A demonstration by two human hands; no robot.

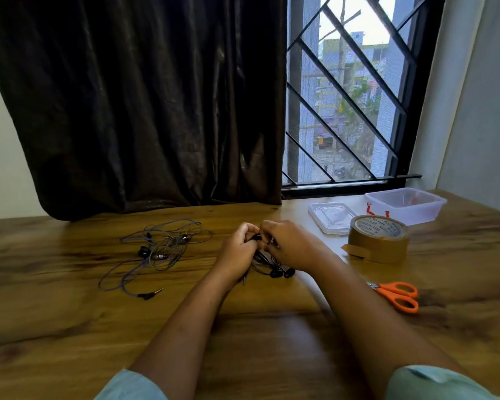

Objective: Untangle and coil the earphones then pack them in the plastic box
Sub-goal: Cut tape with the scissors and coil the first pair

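Note:
My left hand [238,249] and my right hand [290,245] meet over the middle of the wooden table [70,327], both closed on a bundle of black earphones [274,269]. Its two earbuds and part of the cord hang below my right hand, and a jack tip shows under my left wrist. A second tangled set, the purple and grey earphones [159,249], lies loose on the table to the left. The clear plastic box [406,204] stands open at the back right with something red inside, its lid [331,217] lying flat beside it.
A roll of brown packing tape [378,238] stands just right of my hands, in front of the box. Orange-handled scissors [399,295] lie nearer me on the right. A dark curtain and a barred window are behind the table's far edge.

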